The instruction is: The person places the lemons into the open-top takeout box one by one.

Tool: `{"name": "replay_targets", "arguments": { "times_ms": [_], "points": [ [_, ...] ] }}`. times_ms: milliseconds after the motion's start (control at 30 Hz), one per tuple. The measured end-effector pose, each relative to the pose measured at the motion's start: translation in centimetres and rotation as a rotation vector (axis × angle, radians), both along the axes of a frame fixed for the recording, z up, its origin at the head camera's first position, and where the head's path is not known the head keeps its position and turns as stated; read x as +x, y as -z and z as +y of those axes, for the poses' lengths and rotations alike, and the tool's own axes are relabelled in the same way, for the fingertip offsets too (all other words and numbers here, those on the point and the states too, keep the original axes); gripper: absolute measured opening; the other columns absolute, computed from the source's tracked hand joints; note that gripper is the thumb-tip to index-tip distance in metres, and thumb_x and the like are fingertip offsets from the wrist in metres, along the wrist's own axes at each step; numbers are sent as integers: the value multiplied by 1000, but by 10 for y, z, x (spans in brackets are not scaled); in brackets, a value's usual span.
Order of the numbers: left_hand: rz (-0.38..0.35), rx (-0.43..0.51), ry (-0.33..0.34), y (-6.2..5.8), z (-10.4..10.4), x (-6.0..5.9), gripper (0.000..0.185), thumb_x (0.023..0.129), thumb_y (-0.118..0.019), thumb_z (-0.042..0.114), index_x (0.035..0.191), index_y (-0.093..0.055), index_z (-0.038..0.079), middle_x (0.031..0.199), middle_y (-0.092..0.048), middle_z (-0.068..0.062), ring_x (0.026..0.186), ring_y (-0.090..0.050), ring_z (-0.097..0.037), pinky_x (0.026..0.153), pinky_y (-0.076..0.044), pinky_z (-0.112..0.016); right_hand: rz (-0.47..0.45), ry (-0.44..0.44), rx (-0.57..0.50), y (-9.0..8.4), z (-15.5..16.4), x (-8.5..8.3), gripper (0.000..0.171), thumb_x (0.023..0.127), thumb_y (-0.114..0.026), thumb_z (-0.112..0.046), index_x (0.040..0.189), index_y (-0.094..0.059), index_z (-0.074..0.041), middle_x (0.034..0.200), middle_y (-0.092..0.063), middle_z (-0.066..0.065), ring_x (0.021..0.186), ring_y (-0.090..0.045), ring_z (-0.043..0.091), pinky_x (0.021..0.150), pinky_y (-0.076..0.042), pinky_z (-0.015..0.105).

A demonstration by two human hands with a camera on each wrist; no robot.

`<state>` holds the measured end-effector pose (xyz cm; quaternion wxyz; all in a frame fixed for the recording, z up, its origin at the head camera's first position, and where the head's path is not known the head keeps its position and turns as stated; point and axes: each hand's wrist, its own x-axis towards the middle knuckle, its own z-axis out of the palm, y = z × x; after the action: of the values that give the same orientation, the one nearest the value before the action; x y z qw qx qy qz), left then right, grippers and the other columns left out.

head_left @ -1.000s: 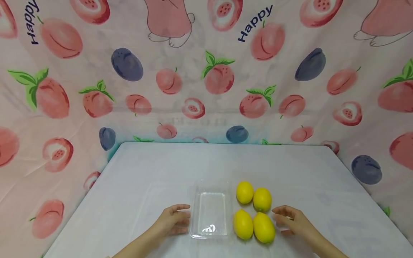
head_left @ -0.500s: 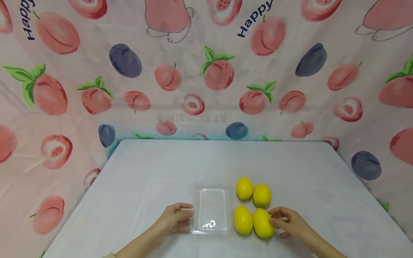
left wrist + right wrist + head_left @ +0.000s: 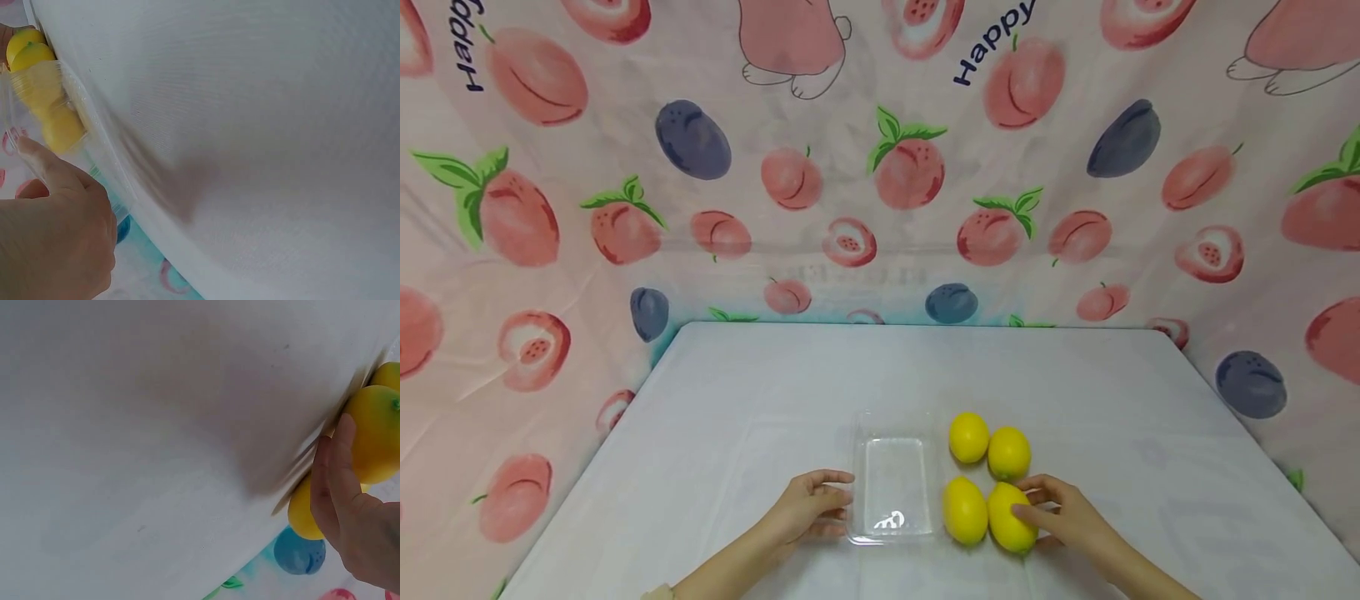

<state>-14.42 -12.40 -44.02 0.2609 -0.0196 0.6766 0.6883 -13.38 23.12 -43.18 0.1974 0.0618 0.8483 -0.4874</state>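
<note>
Several yellow lemons stand together on the white table, right of a clear plastic container [image 3: 895,487]. My right hand [image 3: 1060,512] holds the nearest right lemon [image 3: 1006,517], thumb on its near top and fingers along its right side. In the right wrist view that lemon [image 3: 378,440] has green at its tip, with fingers [image 3: 342,456] against it. My left hand [image 3: 816,508] is at the container's left wall, its fingertips right at the edge and its fingers loosely extended. Lemons [image 3: 62,128] show through the clear wall in the left wrist view.
Two lemons [image 3: 968,437] [image 3: 1009,452] lie just behind, and another lemon [image 3: 965,511] sits between the container and the held one. A fruit-print curtain [image 3: 850,167] hangs behind and beside the white table [image 3: 760,392].
My right hand has moved left onto the nearest right lemon and taken hold of it. The left hand has shifted right to the container's wall. The view has tipped slightly down.
</note>
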Motion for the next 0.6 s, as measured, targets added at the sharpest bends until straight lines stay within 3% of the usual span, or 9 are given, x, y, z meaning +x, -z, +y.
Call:
{"name": "replay_targets", "arguments": {
  "times_ms": [600],
  "points": [
    [-18, 32, -14, 0, 4, 0, 48, 88, -61, 7, 130, -42, -7, 84, -59, 3, 72, -59, -7, 67, -58, -21, 9, 29, 25, -3, -5, -1, 45, 84, -68, -22, 120, -53, 0, 107, -58, 14, 85, -56, 18, 63, -54, 32]
  ]
}}
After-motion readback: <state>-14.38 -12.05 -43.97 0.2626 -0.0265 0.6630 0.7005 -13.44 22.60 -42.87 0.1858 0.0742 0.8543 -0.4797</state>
